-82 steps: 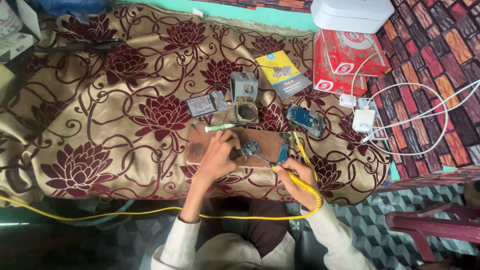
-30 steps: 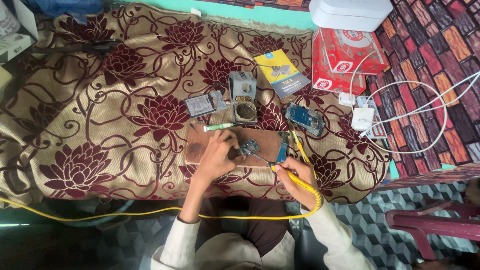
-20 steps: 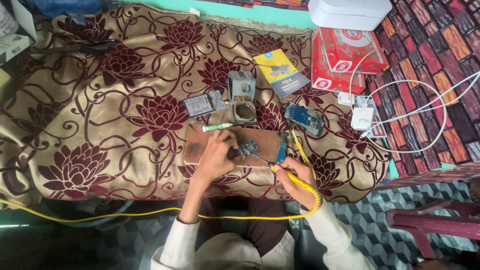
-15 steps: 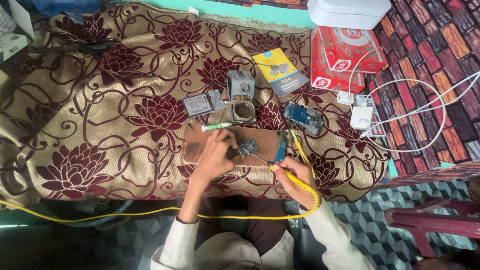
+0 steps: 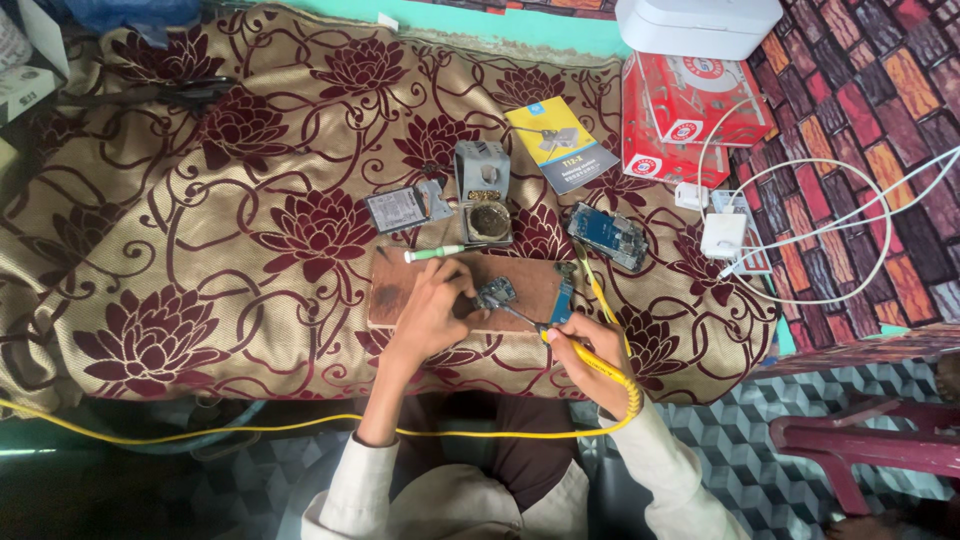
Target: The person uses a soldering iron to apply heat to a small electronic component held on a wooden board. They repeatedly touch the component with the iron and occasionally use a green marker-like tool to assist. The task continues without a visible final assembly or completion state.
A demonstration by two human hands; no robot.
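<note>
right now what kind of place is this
Probably a makeshift home electronics repair spot: a soldering iron in the right hand, a small circuit board on a wooden board, all on a floral cloth.

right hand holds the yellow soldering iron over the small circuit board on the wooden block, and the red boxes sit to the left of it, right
Not quite. In the head view, the red boxes sit up to the right of the wooden block, not the left. The right hand does hold the yellow soldering iron at the small circuit board.
</note>
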